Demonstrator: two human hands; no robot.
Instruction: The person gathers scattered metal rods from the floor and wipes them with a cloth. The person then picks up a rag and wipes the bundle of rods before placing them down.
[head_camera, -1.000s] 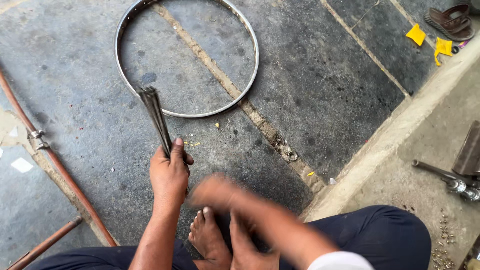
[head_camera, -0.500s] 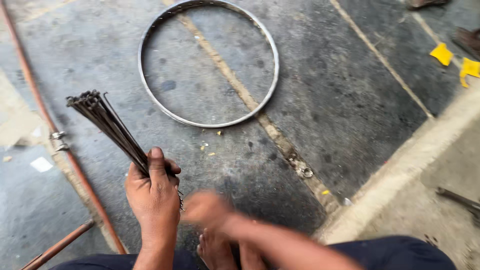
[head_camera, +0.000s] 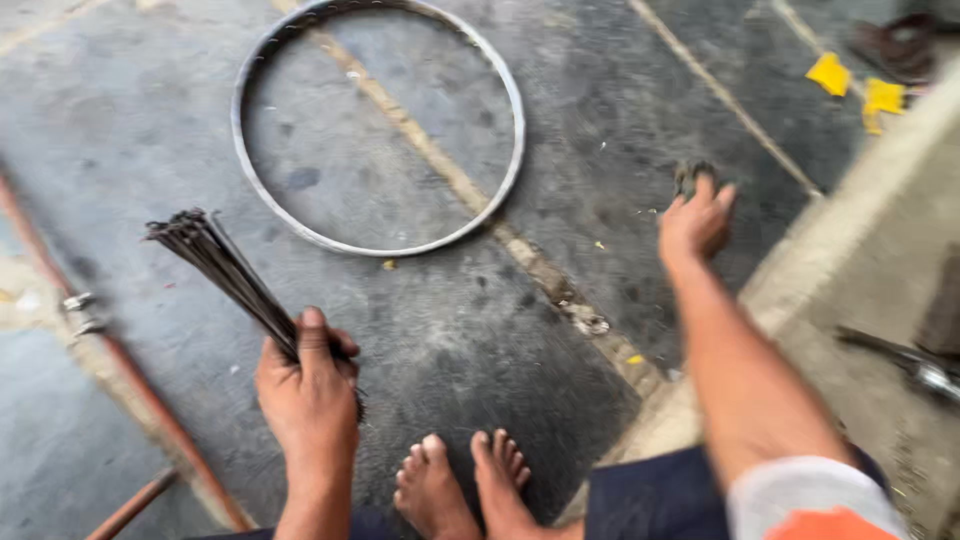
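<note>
Head view: left hand (head_camera: 308, 392) fisted tight around a bundle of thin metal spokes (head_camera: 225, 272), long axis slanting up-left, free ends fanned toward the metal wheel rim (head_camera: 515, 150) lying flat on the concrete floor (head_camera: 620, 120). Open floor between bundle and rim. Right hand (head_camera: 697, 222) stretched out over the floor, fingers curled on a small dark clump (head_camera: 690, 176); grip blurred, closure unclear. Raised kerb (head_camera: 850, 230) bounds the right; rusty pipe (head_camera: 130, 380) left. Yellow scraps (head_camera: 830, 73) lie top right.
</note>
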